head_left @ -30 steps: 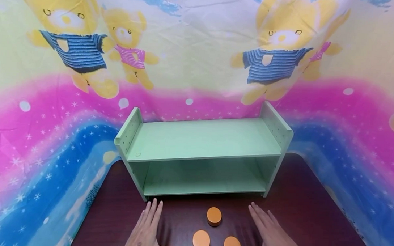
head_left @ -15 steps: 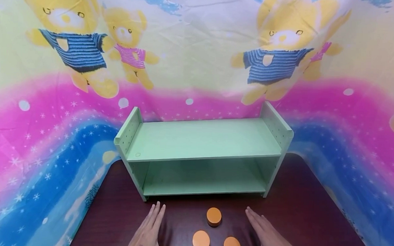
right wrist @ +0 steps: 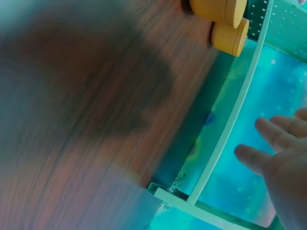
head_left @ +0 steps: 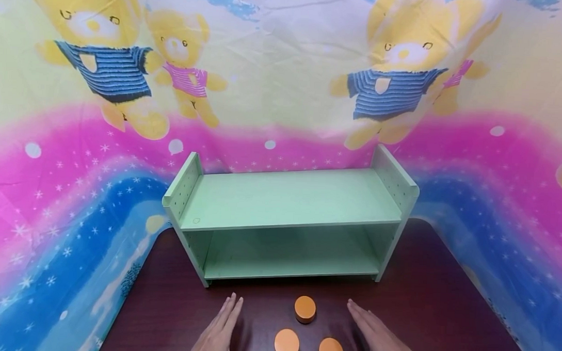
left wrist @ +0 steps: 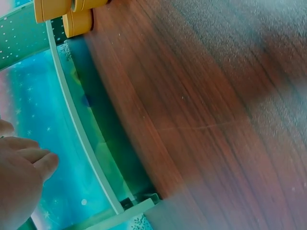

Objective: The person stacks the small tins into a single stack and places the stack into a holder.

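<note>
Your left grip and right grip have drawn closer together, back from the pale-green, 2-tier shelf. Both: released, fingers extended. The 3 orange, flat-topped cylinders stand unmoved before the shelf; handling apparently hasn't begun.
</note>
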Tool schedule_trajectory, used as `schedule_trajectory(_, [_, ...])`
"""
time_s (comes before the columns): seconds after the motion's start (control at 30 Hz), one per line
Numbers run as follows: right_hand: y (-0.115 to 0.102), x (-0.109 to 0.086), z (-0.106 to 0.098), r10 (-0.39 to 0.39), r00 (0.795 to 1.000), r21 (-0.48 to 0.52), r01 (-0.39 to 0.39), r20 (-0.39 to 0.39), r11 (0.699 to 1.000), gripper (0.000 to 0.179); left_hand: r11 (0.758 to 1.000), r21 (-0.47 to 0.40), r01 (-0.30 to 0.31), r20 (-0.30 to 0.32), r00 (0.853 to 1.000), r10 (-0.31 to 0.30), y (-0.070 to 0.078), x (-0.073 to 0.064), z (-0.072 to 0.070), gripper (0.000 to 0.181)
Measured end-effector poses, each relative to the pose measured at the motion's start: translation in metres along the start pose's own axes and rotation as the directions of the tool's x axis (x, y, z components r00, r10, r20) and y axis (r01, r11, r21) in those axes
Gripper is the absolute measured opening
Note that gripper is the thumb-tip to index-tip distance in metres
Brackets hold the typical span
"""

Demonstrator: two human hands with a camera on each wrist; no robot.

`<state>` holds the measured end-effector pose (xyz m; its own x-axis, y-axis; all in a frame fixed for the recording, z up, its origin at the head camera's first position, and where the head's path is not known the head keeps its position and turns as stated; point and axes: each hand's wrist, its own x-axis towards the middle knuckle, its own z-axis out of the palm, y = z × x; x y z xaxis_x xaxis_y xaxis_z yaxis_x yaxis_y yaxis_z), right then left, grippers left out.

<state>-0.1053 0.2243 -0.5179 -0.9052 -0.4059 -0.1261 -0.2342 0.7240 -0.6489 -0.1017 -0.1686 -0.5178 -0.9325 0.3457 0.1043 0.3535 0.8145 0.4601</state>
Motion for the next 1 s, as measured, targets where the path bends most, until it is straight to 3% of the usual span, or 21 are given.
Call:
schedule_trajectory(0.2, [-0.002, -0.002, 0.004, -0.024, 0.999, -0.086, 0.021, -0.032, 0.996, 0.099, 0.991, -0.063, 0.12, 0.088, 0.99, -0.114, 0.009, -0.001, 0.005, 0.12])
schedule_trajectory(0.37, [-0.004, -0.006, 0.008, 0.047, 0.999, -0.036, -0.046, 0.004, 0.998, 0.092, 0.998, -0.051, -0.035, -0.017, 0.999, 0.034, 0.0, 0.0, 0.014, 0.115])
schedule_trajectory(0.43, [-0.003, -0.005, 0.009, 0.077, 0.996, -0.002, -0.077, 0.036, 0.997, 0.09, 0.992, -0.034, -0.122, -0.082, 0.989, 0.119, -0.005, 0.001, 0.018, 0.107])
schedule_trajectory(0.5, [0.0, -0.002, 0.009, 0.073, 0.996, 0.018, -0.074, 0.058, 0.997, 0.09, 0.987, -0.023, -0.158, -0.117, 0.981, 0.155, -0.008, 0.002, 0.023, 0.107])
schedule_trajectory(0.7, [0.011, 0.012, 0.011, -0.056, 0.997, -0.014, 0.057, 0.052, 0.998, 0.094, 0.975, -0.076, -0.209, -0.158, 0.968, 0.195, -0.013, 0.005, 0.031, 0.108])
schedule_trajectory(0.87, [0.015, 0.017, 0.013, -0.071, 0.995, -0.057, 0.075, 0.067, 0.996, 0.092, 0.967, -0.146, -0.208, -0.11, 0.975, 0.193, -0.012, 0.005, 0.037, 0.107])
schedule_trajectory(1.0, [0.015, 0.019, 0.016, -0.07, 0.995, -0.069, 0.075, 0.075, 0.995, 0.093, 0.962, -0.158, -0.225, -0.146, 0.968, 0.202, -0.013, 0.006, 0.044, 0.102])
